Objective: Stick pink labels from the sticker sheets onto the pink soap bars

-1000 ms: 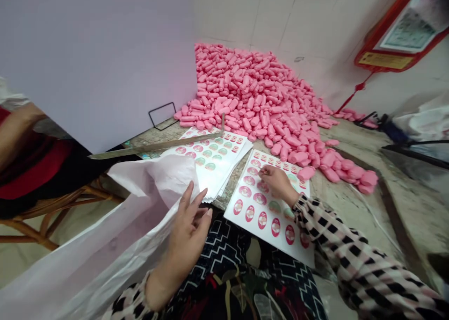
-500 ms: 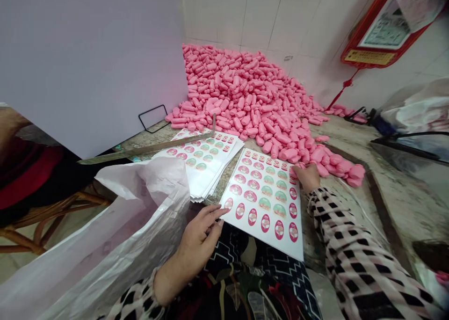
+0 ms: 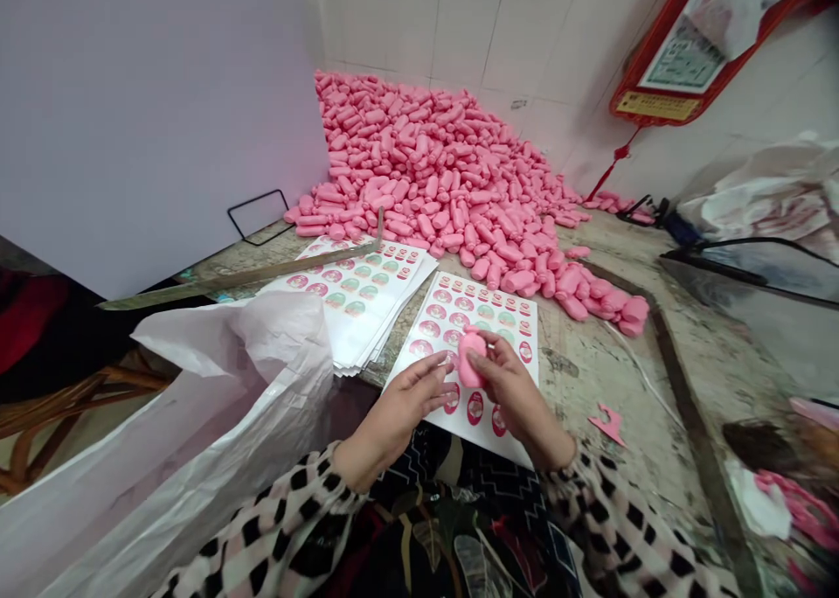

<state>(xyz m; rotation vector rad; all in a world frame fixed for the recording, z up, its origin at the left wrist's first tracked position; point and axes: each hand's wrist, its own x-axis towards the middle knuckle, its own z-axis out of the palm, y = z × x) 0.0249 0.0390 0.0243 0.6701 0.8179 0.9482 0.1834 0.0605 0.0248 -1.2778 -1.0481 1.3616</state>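
My right hand (image 3: 515, 388) grips a small pink plastic bottle (image 3: 470, 360) between thumb and fingers, holding it upright over a sticker sheet. Close by on its left, my left hand (image 3: 407, 406) has its fingers stretched out and apart, with nothing in them; whether a fingertip touches the bottle I cannot tell. Beneath both hands lies the white sticker sheet (image 3: 429, 305), printed with rows of pink and green labels. A second stack of sticker sheets (image 3: 354, 331) lies to the left. Behind them rises a large heap of the same pink bottles (image 3: 426, 161).
A metal strip (image 3: 262, 273) lies across the left stack. A white plastic bag (image 3: 262, 388) hangs open at the left, below a big pale panel (image 3: 150, 126). A torn pink scrap (image 3: 609, 423) lies on the worn table (image 3: 583, 379). A red hanging (image 3: 646, 104) is on the wall.
My right hand has come from the heap's edge to the middle of the sheet with a pink bottle. My left hand has left the sheet's edge and risen toward the bottle.
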